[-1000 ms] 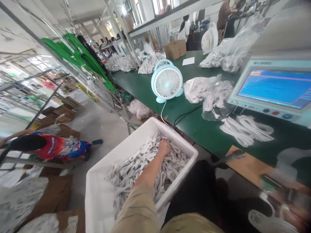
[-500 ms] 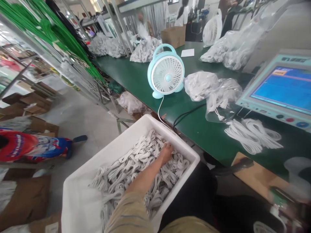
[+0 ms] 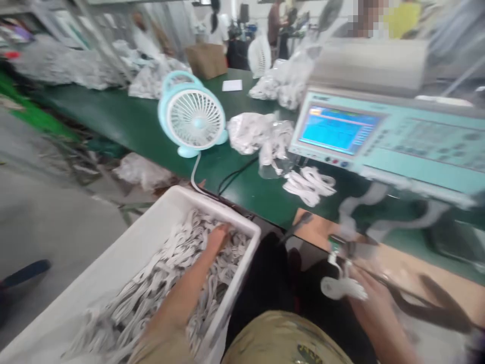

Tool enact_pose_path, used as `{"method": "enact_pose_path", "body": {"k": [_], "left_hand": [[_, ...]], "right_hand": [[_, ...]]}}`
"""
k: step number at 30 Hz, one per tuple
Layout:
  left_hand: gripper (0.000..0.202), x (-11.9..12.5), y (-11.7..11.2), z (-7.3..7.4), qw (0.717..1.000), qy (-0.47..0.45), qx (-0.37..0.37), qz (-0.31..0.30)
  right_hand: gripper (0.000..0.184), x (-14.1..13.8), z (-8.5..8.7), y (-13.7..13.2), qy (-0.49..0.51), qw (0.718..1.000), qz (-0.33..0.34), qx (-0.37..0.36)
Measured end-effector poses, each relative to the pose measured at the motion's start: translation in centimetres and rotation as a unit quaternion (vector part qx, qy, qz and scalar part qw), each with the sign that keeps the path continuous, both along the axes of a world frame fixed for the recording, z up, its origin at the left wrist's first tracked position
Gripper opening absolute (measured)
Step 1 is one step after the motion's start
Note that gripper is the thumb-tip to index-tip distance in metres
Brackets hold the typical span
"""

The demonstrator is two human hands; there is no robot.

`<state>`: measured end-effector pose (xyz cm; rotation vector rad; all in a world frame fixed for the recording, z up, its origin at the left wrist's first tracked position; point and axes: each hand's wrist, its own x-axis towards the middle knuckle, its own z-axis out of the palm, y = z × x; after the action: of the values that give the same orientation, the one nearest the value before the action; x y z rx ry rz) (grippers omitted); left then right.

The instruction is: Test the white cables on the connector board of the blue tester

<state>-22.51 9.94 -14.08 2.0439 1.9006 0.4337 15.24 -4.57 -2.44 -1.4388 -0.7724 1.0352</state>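
"What are the hands doing?"

"I think it's the picking part. The left hand (image 3: 219, 237) is down in the white cord bundles (image 3: 178, 253) inside the big white tub (image 3: 113, 258), close to the side by the green table (image 3: 261, 202). The fingertips are hidden, so I can't tell if they have hold of one."

"And the right hand (image 3: 369, 288)?"

"It's at a white coiled cord (image 3: 341, 289), by the edge of the light brown board (image 3: 320, 230). It's too blurry to tell if it grips the coil or only touches it."

"What would a good next move need?"

"I'd say the left fingers should pinch one bundle and lift it gently, so the others don't come up too."

"What's in the way?"

"The bundles lie all over each other, so they could snag. The tub wall is tall, and a dark trouser leg (image 3: 261, 288) sits between the tub and the board."

"What else is there?"

"A light blue fan (image 3: 197, 121), clear bags of cords (image 3: 248, 132), two loose white coils (image 3: 308, 186), and a machine with a blue screen (image 3: 337, 129)."
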Motion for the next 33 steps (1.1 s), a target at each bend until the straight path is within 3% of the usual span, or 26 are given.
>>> {"method": "enact_pose_path", "body": {"k": [1,3,5,8,10,12,14,16,18,21,25,33], "left_hand": [[0.031,-0.7,-0.3,0.9,0.999,-0.018,0.018,0.029],[0.030,-2.2,-1.2,3.0,0.958,-0.170,0.109,0.202],[0.035,-3.2,-2.7,5.8,0.932,-0.240,0.137,0.233],[0.047,-2.0,-5.8,10.8,0.856,-0.458,0.091,0.221],[0.048,1.0,-8.0,13.7,0.823,-0.536,-0.011,0.188],[0.043,5.2,-9.7,15.4,0.811,-0.551,-0.148,0.130],[0.037,9.9,-10.5,15.8,0.789,-0.557,-0.252,0.060],[0.033,14.3,-10.6,15.3,0.764,-0.564,-0.313,0.006],[0.033,17.8,-10.1,14.5,0.751,-0.570,-0.333,-0.019],[0.038,21.5,-9.2,13.8,0.766,-0.557,-0.320,-0.027],[0.037,24.0,-9.0,13.8,0.787,-0.545,-0.286,-0.030],[0.034,25.0,-10.0,13.7,0.768,-0.580,-0.270,0.027]], "right_hand": [[0.023,-0.2,0.2,0.1,0.020,1.000,-0.012,-0.001],[0.024,-0.5,0.5,0.2,0.067,0.997,-0.028,-0.001],[0.025,-0.7,0.7,0.3,0.118,0.993,-0.031,0.002],[0.027,-1.0,0.9,0.2,0.169,0.985,-0.025,0.011],[0.027,-1.1,0.9,0.1,0.181,0.983,-0.020,0.016],[0.027,-1.1,1.0,0.1,0.190,0.981,-0.013,0.021],[0.026,-1.1,0.9,0.2,0.202,0.979,-0.007,0.032],[0.026,-1.1,0.8,0.2,0.212,0.976,-0.002,0.044],[0.027,-1.1,0.7,0.2,0.214,0.975,0.004,0.052],[0.028,-1.2,0.6,0.2,0.199,0.978,0.009,0.059],[0.031,-1.4,0.9,0.3,0.184,0.981,0.005,0.061],[0.033,-1.8,1.3,-1.1,0.150,0.987,0.012,0.055]]}}
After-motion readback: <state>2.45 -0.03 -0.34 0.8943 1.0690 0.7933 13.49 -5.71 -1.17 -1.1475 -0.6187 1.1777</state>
